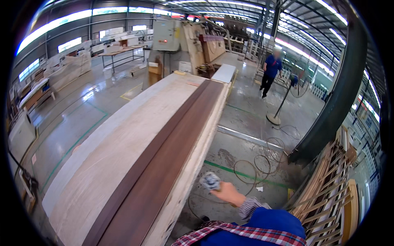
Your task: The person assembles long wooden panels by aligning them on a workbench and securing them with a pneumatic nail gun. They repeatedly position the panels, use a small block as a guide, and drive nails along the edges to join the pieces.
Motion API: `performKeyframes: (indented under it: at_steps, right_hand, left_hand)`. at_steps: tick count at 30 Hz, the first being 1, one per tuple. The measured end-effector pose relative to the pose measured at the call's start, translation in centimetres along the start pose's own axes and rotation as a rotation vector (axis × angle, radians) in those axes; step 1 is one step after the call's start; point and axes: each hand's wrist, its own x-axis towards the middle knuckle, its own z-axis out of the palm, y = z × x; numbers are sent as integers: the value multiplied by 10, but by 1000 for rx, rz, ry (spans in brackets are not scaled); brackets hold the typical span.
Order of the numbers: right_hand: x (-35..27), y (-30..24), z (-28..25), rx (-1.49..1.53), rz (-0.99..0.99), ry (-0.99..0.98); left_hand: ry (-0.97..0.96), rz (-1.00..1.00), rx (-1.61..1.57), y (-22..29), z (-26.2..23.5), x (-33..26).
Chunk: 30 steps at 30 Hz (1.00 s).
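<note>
My right hand [230,193] is closed around a small grey hand tool [210,181] with a pale, blurred head; its exact kind I cannot make out. It is held beside the right edge of a long workbench [119,135], over the floor. Lengthwise on the bench lies a dark brown board [172,162], with a raised strip [150,166] along its left side. Neither the tool nor my hand appears to touch the board. My left hand is out of the picture.
A thin hose [256,168] lies in loops on the floor to the right. Beyond it rise a round-based stand [274,119] and a dark steel column [328,119]. Long wooden strips [320,184] are racked at lower right. A person [271,69] in blue walks in the background.
</note>
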Motion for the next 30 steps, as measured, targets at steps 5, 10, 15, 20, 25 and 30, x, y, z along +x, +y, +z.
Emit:
performKeyframes:
  at_steps: [5,10,15,20,25,30]
  right_hand:
    - [4,146,-49,-37,352,85]
    - [13,221,-69,101,543,153]
    - [63,255,-69,244,599,187]
    - [149,298,-100,261,643,206]
    - [274,352,-174,106,588,156]
    - [417,362,-267,-125,529,93]
  left_hand:
    - [157,400,232,191,-83,-16]
    - [-371,621,-549,463,-258,-25]
    - [-485,1014,-654,668,-324,-40]
    - [-388,1176,-715,874,-376,-47]
    - [-382,1284,-759,1052,-425,-64]
    - [-373,1330,-798,1166,-462,-79]
